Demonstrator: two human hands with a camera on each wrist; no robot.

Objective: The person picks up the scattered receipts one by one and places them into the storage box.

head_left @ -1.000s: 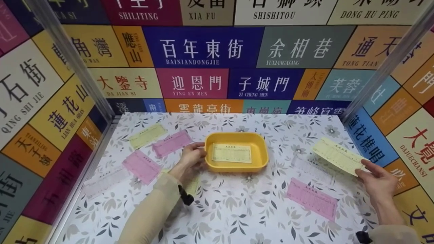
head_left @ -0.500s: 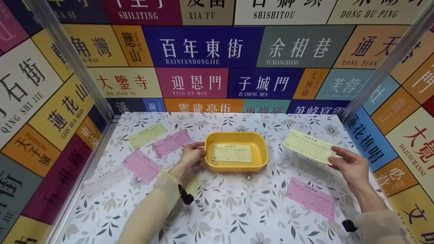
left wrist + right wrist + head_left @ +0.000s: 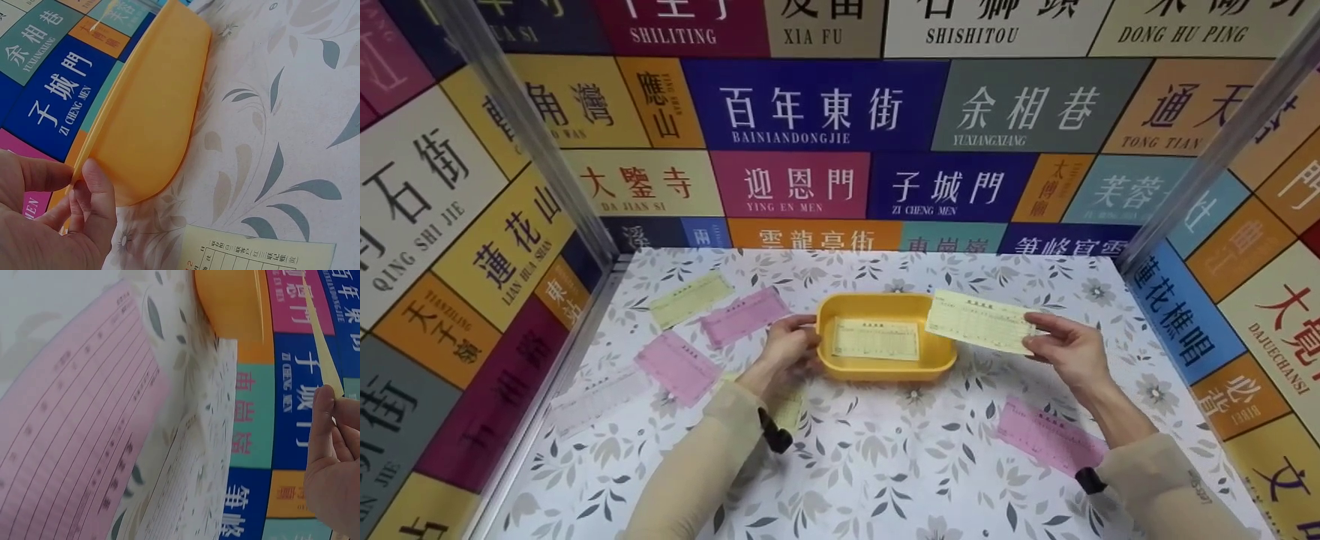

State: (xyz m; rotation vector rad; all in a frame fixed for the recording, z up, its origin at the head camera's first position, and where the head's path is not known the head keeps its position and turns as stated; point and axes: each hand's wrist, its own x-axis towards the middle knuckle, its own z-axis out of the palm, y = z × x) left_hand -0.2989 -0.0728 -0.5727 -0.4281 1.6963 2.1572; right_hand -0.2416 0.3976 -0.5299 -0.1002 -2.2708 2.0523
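My left hand (image 3: 784, 349) pinches the left rim of a yellow plastic basin (image 3: 885, 371), which sits on the floral tabletop. In the left wrist view the thumb and fingers (image 3: 97, 185) grip the basin's edge (image 3: 152, 107) from both sides. Inside the basin lies a pale yellow printed slip (image 3: 876, 340). Between thumb and fingers, my right hand (image 3: 1069, 352) holds the near end of another yellow slip (image 3: 979, 322). Its far end overlaps the basin's right rim in the head view. The right wrist view shows this slip (image 3: 322, 343) nearly edge-on, raised above the table.
Left of the basin lie pink slips (image 3: 679, 367), a yellow slip (image 3: 690, 300) and a white slip (image 3: 600, 401). Another yellow slip (image 3: 787, 411) is partly under my left forearm. A pink slip (image 3: 1046, 431) lies right, partly covered by my right sleeve. Printed panels (image 3: 817, 105) wall the table.
My right hand has carried its yellow slip leftward from the table's right side to the basin's right rim. The left hand stays on the basin, which has not visibly moved.
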